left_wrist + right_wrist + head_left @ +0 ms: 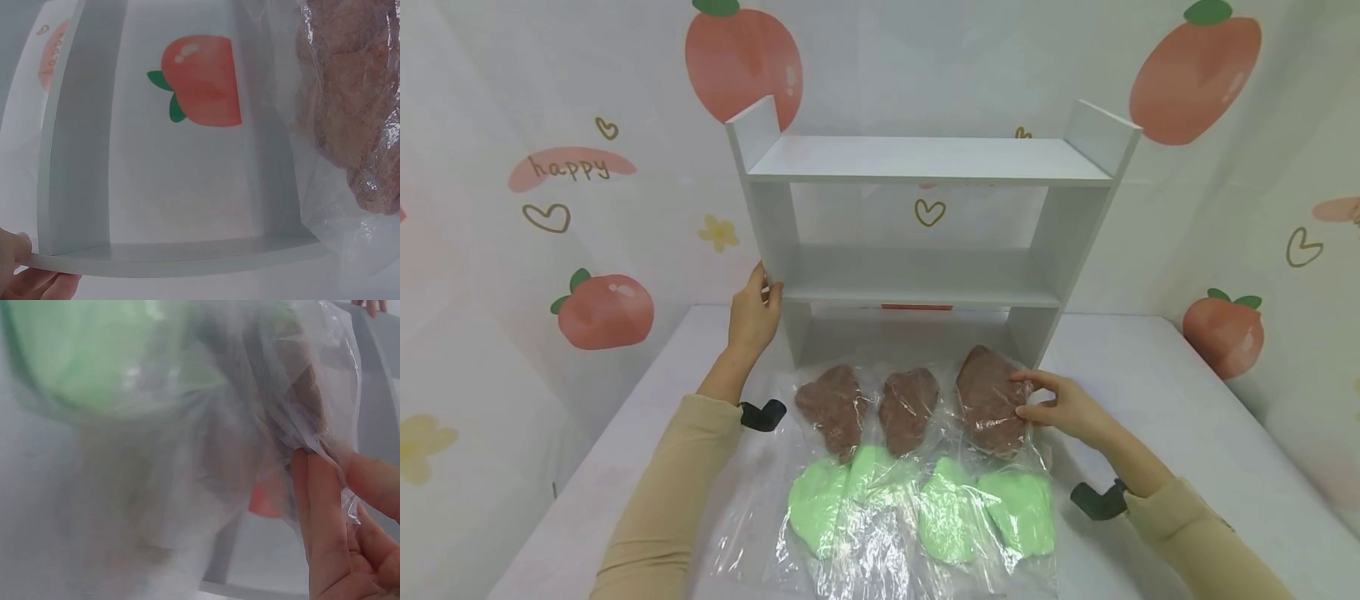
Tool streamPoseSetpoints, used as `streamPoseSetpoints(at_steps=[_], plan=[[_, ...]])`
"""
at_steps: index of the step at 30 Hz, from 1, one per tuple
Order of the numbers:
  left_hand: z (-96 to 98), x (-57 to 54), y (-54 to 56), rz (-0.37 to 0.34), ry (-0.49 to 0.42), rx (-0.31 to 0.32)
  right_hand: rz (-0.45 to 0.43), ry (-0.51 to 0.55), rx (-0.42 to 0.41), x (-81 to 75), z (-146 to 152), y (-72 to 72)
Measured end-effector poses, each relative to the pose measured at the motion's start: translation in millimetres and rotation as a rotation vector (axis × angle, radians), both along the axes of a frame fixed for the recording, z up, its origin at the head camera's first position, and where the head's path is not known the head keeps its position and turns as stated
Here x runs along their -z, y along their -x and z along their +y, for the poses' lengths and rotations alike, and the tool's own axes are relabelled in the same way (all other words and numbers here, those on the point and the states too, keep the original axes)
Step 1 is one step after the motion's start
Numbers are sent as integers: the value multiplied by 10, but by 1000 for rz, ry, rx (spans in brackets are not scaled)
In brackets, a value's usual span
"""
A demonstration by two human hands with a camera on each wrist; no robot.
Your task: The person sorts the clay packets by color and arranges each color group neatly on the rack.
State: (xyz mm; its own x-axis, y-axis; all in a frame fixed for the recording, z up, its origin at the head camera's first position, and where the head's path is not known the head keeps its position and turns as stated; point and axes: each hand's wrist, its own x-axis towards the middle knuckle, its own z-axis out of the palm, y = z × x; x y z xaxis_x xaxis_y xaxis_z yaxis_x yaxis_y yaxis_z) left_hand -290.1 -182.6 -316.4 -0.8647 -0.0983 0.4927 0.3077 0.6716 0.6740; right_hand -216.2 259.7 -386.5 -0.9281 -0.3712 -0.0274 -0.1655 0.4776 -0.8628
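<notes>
Okay, right fingers (328,515) are pinching the bag (342,369) beside the brown lump (988,400), left fingers (60,289) gripping the shelf (932,158); go gently.

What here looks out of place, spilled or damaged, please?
Nothing looks spilled or damaged. But the rightmost brown piece looks out of line: in the head view it reaches higher than the other two, while the right hand pinches its clear plastic.

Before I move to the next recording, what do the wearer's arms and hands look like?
The left hand and right hand are bare, with no gloves. The left sleeve and right sleeve are plain beige. A black angled device sits at the left wrist, and a similar black device at the right.
</notes>
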Motion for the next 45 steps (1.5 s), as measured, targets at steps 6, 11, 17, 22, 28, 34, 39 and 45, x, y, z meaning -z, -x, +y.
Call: streamPoseSetpoints(at_steps=[6,11,17,22,28,34,39,45], plan=[[-3,6,1,-6,-1,8,12,26,-11,-120,-26,-41],[3,7,2,-4,-1,5,22,41,-14,-203,-59,-66],[4,3,-2,-5,2,-5,43,58,-32,-292,-78,-110],[-8,10,-5,-8,5,5,57,50,-38,-356,-87,-149],[-8,7,-7,-2,-1,8,76,60,-55,-388,-97,-176],[-2,20,9,6,0,-1,87,57,-70,-398,-114,-183],[-3,20,12,1,3,-5,91,55,-68,-412,-131,-190],[-4,14,4,-10,-1,-7,106,60,-73,-432,-146,-208]])
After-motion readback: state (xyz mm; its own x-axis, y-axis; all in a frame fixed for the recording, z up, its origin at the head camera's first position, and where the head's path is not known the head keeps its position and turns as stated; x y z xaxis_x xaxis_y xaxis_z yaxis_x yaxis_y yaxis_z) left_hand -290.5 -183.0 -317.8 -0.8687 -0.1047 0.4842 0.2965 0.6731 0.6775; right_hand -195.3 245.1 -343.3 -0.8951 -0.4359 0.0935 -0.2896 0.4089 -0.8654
